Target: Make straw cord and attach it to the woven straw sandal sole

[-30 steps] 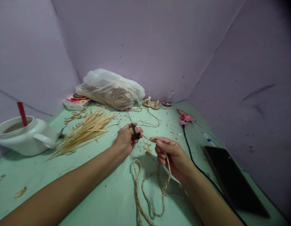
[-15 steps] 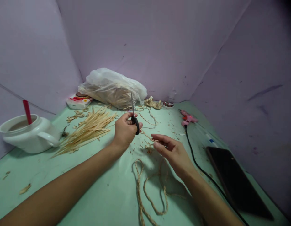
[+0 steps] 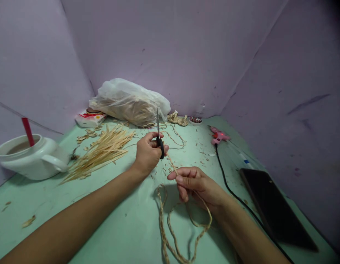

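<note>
My left hand is closed on small black-handled scissors, blades pointing up. It also pinches the end of a braided straw rope. My right hand is closed around the same rope a little lower. From there the rope loops down over the green table toward me. Straw scraps lie under the hands.
A pile of straw strips lies left of the hands, with a white pot holding a red stick beyond. At the back stand a plastic bag of straw and a small box. A pink glue gun, its black cord and a dark phone lie on the right.
The scissors swung from lying low to pointing upward in my left hand. My right hand opened, then closed again lower on the rope, nearer to me.
</note>
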Demonstrator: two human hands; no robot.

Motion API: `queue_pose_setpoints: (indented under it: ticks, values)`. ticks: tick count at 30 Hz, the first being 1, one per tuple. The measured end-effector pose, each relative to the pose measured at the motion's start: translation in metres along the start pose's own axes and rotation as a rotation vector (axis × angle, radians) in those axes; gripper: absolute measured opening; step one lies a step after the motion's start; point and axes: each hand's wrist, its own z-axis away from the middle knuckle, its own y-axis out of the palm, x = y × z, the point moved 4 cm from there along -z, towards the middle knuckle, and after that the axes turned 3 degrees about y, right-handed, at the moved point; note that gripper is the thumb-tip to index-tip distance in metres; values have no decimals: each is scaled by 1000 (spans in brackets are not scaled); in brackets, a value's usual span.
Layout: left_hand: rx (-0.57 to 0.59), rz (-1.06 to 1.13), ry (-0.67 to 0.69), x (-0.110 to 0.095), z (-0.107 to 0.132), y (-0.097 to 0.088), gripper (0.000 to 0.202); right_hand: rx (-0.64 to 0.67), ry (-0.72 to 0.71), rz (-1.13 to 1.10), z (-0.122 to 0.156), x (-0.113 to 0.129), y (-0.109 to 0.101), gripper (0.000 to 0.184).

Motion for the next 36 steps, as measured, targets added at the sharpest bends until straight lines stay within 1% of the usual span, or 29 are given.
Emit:
queue_pose_setpoints:
  ticks: [2, 3, 5, 7, 10, 12, 14, 16, 18, 20, 22, 23, 25, 28, 33, 36]
  values:
    - [4, -11, -4, 1, -1, 0, 45, -13, -50, 51, 1, 3, 3, 23]
    - [4, -12, -4, 2, -1, 0, 45, -40, -66, 57, 1, 4, 4, 22]
    - [3, -14, -8, 5, -3, -2, 45, -130, -80, 40, 1, 6, 4, 21]
    - [28, -37, -31, 9, -7, -3, 43, -225, -92, 2, 1, 8, 2, 21]
    - [143, -133, -97, 15, -11, -4, 39, -288, -97, -61, 0, 11, -2, 24]
    - [214, -218, -78, 13, -13, -6, 37, -322, -121, -103, 0, 14, -6, 25]
    - [275, -327, 21, 5, -14, -9, 33, -376, -167, -134, 1, 18, -11, 25]
    - [375, -495, 161, -6, -11, -11, 30, -424, -215, -138, 2, 22, -16, 25]
    - [502, -713, 362, -17, -6, -10, 28, -463, -251, -120, 4, 25, -20, 26]
    - [613, -934, 621, -24, 2, -8, 29, -495, -275, -97, 5, 27, -23, 26]
    - [696, -1152, 828, -24, 8, -6, 38, -526, -286, -86, 6, 29, -25, 24]
    - [719, -1246, 892, -22, 10, -5, 42, -544, -291, -87, 7, 30, -26, 22]
    - [725, -1379, 955, -17, 10, -5, 45, -575, -292, -91, 8, 33, -27, 21]
    - [698, -1470, 1003, -11, 9, -4, 45, -603, -291, -89, 8, 34, -27, 23]
    - [623, -1551, 1075, -7, 10, -2, 43, -636, -297, -69, 8, 33, -28, 24]
    - [610, -1565, 1087, -5, 11, -2, 44, -627, -307, -46, 8, 32, -26, 22]
